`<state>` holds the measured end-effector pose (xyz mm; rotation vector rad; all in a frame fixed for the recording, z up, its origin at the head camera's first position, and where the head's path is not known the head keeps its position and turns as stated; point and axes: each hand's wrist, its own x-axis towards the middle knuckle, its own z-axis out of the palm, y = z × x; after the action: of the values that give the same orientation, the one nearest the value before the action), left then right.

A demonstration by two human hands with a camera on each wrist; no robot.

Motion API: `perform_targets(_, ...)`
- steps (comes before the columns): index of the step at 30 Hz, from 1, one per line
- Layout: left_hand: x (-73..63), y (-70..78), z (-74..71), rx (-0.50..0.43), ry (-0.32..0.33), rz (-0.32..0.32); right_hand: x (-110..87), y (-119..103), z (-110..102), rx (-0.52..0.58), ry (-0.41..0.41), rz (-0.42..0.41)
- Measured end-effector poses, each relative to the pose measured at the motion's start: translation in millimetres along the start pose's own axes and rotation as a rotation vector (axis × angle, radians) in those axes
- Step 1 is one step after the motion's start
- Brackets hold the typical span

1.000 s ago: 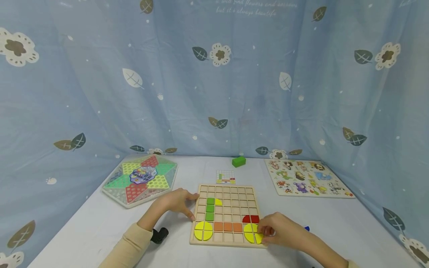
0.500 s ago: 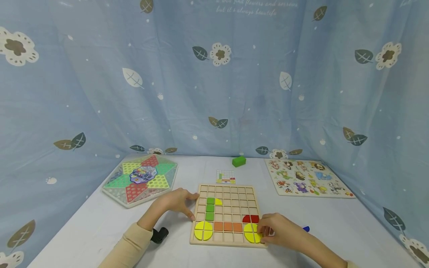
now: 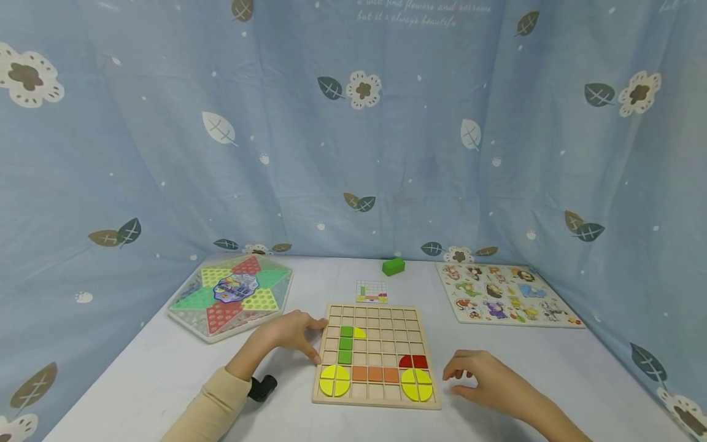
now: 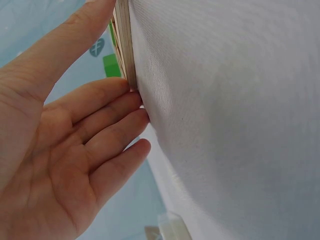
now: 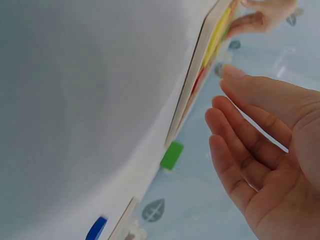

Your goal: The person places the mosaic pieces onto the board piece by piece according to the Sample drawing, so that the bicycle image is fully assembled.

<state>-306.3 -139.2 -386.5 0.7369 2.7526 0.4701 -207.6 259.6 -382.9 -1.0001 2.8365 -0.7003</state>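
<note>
A wooden grid board (image 3: 389,347) lies flat on the table. It bears green squares (image 3: 345,344), a small yellow quarter piece (image 3: 360,333), orange squares (image 3: 375,374), red pieces (image 3: 420,362), and two yellow circles made of quarter pieces, one at left (image 3: 327,387) and one at right (image 3: 424,393). My left hand (image 3: 298,334) touches the board's left edge with thumb and fingertips; the left wrist view shows its fingers mostly straight against the wooden side (image 4: 125,47). Just right of the board, my right hand (image 3: 488,380) hovers with loosely bent fingers, holding nothing.
Behind the board lie a small pattern card (image 3: 372,291) and a green block (image 3: 393,266). A hexagonal game board (image 3: 232,298) is at left, an animal puzzle board (image 3: 505,294) at right. A black object (image 3: 262,388) sits near the left forearm. The right wrist view shows a blue piece (image 5: 96,228).
My right hand has let go of the yellow quarter piece at the board's lower right corner and moved off to the right. The left hand has stayed at the board's edge.
</note>
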Motion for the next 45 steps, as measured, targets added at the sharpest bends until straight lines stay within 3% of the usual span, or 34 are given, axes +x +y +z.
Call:
perform_targets(15, -0.9, 0.9, -0.6, -0.001, 0.001, 0.012, -35.6, 35, -15, -0.037, -0.011, 0.103)
perform_targets(24, -1.3, 1.5, -1.3, -0.006, 0.000, -0.001, -53.6, 60, -23, -0.065, 0.032, 0.064)
perform_targets(34, -0.8, 0.1, -0.9, -0.006, -0.002, 0.006, -56.4, 79, -33, -0.075, -0.019, 0.155)
perform_targets(45, 0.0, -2.6, 1.0, -0.019, -0.009, 0.015, -53.2, 92, -29, 0.054, -0.053, 0.078)
